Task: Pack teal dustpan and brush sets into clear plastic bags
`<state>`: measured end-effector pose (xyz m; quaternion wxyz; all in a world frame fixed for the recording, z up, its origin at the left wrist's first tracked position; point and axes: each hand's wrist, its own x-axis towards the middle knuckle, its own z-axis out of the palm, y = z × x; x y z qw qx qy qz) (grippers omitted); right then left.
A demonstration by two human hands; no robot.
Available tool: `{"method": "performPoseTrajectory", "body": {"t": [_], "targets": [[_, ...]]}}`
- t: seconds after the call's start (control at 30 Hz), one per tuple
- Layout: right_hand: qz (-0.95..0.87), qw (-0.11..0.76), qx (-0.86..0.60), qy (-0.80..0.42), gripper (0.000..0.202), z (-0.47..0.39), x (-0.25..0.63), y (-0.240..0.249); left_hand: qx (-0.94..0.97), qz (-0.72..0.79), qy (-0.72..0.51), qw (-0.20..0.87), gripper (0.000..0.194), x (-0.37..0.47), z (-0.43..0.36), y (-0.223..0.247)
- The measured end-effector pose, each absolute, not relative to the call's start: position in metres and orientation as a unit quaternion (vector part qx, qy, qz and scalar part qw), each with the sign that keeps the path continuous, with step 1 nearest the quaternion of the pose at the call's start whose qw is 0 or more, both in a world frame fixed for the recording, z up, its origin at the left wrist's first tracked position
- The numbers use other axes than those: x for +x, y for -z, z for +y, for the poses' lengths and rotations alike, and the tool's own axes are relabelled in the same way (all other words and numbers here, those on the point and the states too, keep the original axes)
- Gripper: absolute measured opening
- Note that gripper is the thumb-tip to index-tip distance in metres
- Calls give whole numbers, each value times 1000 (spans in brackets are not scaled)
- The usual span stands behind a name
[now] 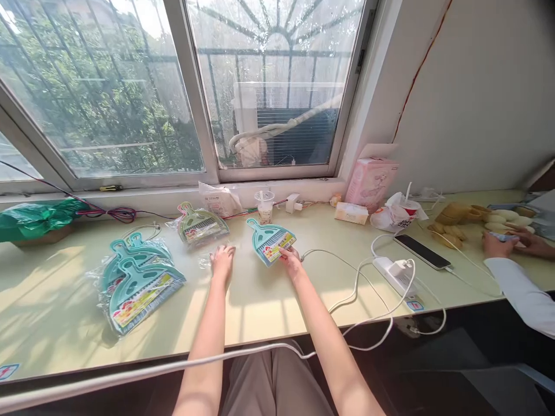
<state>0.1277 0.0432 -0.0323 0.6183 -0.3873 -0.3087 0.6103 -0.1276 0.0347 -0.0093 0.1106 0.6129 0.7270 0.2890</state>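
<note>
My right hand (291, 261) grips the lower right corner of a small turquoise dustpan-and-brush set (269, 240), its handle pointing away from me to the upper left. A yellow printed label runs across the set. My left hand (222, 260) rests on the table, palm down with fingers apart, beside a scrap of clear plastic (204, 262). Just beyond that hand lies a greenish set with a pink-edged handle (202, 226), in clear wrapping. Farther left, several turquoise sets (141, 289) are stacked in clear plastic.
A plastic cup (264, 207) and tissue pack (351, 212) stand near the window. On the right are a power strip (393, 276), a phone (421, 252) and loose white cables. Another person's hands (498, 245) work at the far right. A green bag (39, 218) sits far left.
</note>
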Motion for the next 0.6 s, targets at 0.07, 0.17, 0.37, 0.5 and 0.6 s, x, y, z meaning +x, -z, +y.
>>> {"method": "performPoseTrajectory", "body": {"t": [0.07,0.17,0.37,0.5,0.6], "targets": [[-304,618,-387,-613,39,43,127,32,681,652,-283,177,29,-118,34,8],[-282,615,-396,-621,35,44,127,29,723,578,-305,223,27,-93,28,5],[-292,610,-400,-618,37,41,130,26,700,632,-309,123,37,-69,18,10],[-313,603,-392,-621,37,40,131,25,668,647,-350,113,40,-91,26,13],[-349,581,-387,-625,36,35,138,24,631,662,-389,115,32,-107,31,15]]}}
